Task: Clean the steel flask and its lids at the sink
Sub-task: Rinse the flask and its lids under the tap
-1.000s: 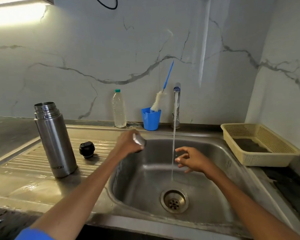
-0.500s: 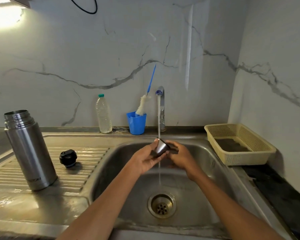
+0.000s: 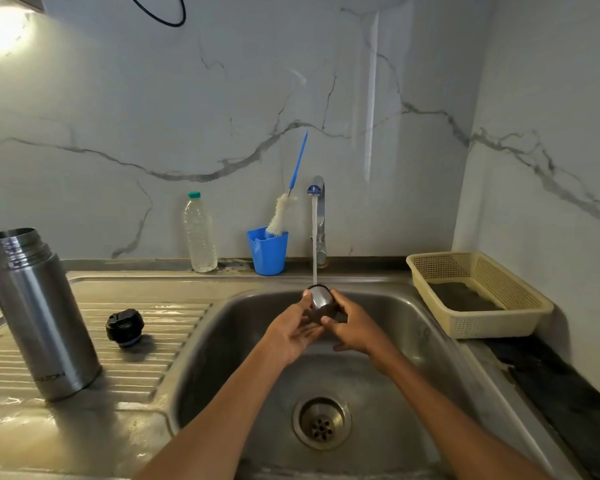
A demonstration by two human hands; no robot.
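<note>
- Left hand [image 3: 291, 332] and right hand [image 3: 352, 327] both curl around the steel cap [image 3: 321, 303], under the tap at twelve o'clock.
- Wet steel looks slippery, light, rigid; best gripped by its sides.

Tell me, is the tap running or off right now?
Running. A white stream of water falls from the tap onto the steel cup lid, which the left hand and right hand hold over the sink.
</note>
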